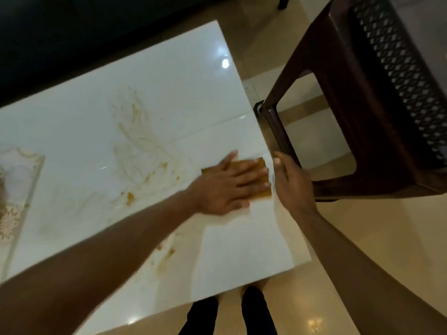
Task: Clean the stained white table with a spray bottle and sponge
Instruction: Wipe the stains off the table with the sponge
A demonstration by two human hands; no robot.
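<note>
A glossy white table [169,76] carries brown-orange smears and blobs [142,151] across its middle and near its front edge. My left hand [227,187] lies flat, fingers spread, pressing a brown-stained sponge [262,178] onto the table close to its right edge. My right hand [290,184] is held edge-on just right of the sponge at the table's rim, fingers extended together, with nothing in it. No spray bottle is in view.
A dark brown plastic stool [362,105] stands on the beige tiled floor right of the table, one leg close to the table's edge. A clear glass piece on a lace mat [17,180] sits at the table's left. My feet [229,315] are below the front edge.
</note>
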